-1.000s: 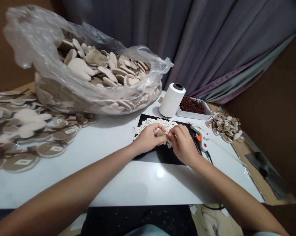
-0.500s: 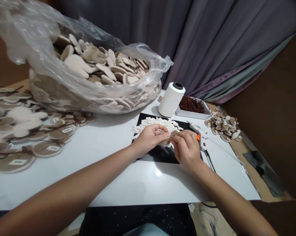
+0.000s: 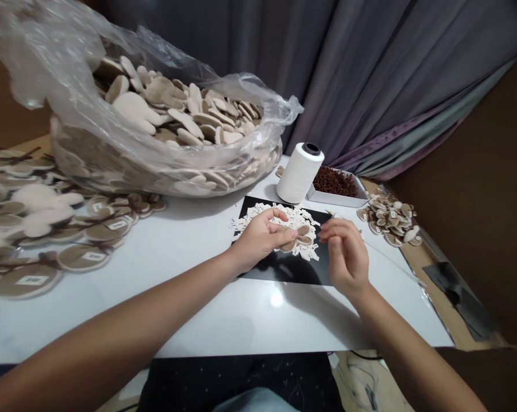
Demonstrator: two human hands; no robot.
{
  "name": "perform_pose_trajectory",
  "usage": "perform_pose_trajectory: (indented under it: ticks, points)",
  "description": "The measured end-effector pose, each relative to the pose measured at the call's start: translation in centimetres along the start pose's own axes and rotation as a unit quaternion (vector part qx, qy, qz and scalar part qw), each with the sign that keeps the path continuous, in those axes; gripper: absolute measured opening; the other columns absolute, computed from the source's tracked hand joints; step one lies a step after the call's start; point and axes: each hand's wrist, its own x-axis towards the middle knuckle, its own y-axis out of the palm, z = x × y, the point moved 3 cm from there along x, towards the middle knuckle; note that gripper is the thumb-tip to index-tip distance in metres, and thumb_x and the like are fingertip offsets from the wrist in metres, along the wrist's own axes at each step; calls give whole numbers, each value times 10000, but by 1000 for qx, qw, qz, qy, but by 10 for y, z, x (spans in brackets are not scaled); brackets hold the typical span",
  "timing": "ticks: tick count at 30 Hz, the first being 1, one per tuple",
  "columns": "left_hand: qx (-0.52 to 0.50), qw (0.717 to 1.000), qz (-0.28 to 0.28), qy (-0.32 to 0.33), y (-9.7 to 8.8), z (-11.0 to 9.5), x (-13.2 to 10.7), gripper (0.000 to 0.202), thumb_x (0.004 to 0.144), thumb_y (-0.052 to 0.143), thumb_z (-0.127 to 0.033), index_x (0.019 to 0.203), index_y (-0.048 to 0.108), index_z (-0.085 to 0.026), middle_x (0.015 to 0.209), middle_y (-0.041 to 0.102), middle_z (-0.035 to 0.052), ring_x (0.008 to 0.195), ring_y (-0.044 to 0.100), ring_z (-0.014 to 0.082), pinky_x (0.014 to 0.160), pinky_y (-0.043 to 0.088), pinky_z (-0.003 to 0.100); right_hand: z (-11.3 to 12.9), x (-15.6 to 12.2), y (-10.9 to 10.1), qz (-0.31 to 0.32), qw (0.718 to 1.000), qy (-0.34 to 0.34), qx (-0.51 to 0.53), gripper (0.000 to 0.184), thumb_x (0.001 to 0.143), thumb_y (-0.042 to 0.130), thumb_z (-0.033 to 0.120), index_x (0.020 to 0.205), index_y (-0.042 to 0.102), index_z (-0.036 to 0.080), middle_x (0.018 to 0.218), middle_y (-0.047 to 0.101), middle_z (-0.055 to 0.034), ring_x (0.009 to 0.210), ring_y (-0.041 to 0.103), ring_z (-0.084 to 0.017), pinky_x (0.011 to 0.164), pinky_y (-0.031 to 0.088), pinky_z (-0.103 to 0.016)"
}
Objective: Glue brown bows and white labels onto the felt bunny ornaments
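My left hand [image 3: 261, 238] is closed on a small tan oval piece [image 3: 300, 233], holding it just above a heap of little white labels [image 3: 272, 217] on a black mat [image 3: 284, 268]. My right hand [image 3: 347, 253] hovers a short way right of the piece, apart from it. Its thumb and fingertips are curled together in a pinch, and whatever they hold is too small to see. A glue gun's tip [image 3: 329, 213] pokes out just beyond that hand; the rest of the gun is hidden under it.
A big clear plastic bag [image 3: 60, 86] full of beige cut-outs fills the back left. Labelled oval pieces [image 3: 82, 257] lie in rows at the left. A white thread spool [image 3: 300, 173], a tray of brown strands [image 3: 336, 184] and a pile of small pieces [image 3: 389, 220] stand behind.
My right hand has let go of the tan piece and drawn away to the right, over the glue gun. My left hand still holds the piece, now lifted slightly.
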Motion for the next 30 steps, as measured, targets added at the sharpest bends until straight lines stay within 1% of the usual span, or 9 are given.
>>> perform_pose_trajectory:
  ticks: [2,4,6,8,11,15,21,26,30]
  points:
    - [-12,1000,9,0,0,0,1,413,695,722,-267,892,363,-212,509,563,-80,469,509,84,502,343,196,-16,15,8,78,994,62,54,214,928,358,225,1026,548,232,1171,553,-105,829,602,-183,719,496,-356]
    - [-22,1000,18,0,-1,0,1,449,685,728,-245,902,336,-219,524,572,-83,483,525,86,536,370,207,-31,32,21,195,970,90,111,285,928,339,228,1130,535,265,1277,514,-79,804,612,-151,734,499,-337]
    - [-16,1000,22,6,-3,-2,2,468,685,724,-226,921,320,-221,537,580,-81,494,539,87,561,389,217,-43,47,34,288,944,78,140,292,906,361,210,1095,578,252,1142,610,-58,799,617,-149,756,489,-329]
    - [7,1000,13,17,-8,-6,2,482,689,715,-214,943,306,-225,555,593,-79,495,544,85,560,392,213,-52,58,45,331,932,58,137,245,884,403,209,983,628,215,945,672,-45,792,621,-158,737,482,-304]
    - [69,996,-18,47,-19,-15,3,482,693,705,-215,941,292,-236,572,590,-86,467,525,76,513,368,187,-59,62,59,310,947,20,80,215,875,414,182,889,628,182,831,672,-39,773,620,-157,694,467,-265]
    - [137,975,-127,120,-39,-24,7,488,679,705,-244,924,284,-241,653,617,-63,499,541,82,514,386,189,-53,48,71,260,965,-16,14,245,883,357,121,877,599,160,832,632,-66,761,576,-174,679,439,-280]
    - [197,936,-248,155,-50,-16,14,462,691,680,-311,897,272,-244,618,594,-74,472,501,78,496,352,177,-25,29,75,223,949,-119,-189,175,885,449,110,930,600,187,931,616,-78,791,526,-192,660,379,-273]
    - [304,895,-274,177,-39,-13,12,413,684,657,-276,887,299,-239,631,589,-67,556,560,118,558,369,205,-24,32,70,192,929,-171,-267,186,900,442,131,836,607,189,820,588,-61,723,444,-183,660,328,-289]
    - [399,877,-226,148,-33,-15,10,368,710,617,-256,903,304,-233,617,582,-74,566,548,131,570,356,221,-32,40,63,199,926,-210,-243,197,883,427,102,836,599,185,837,551,-58,727,408,-178,653,312,-286]
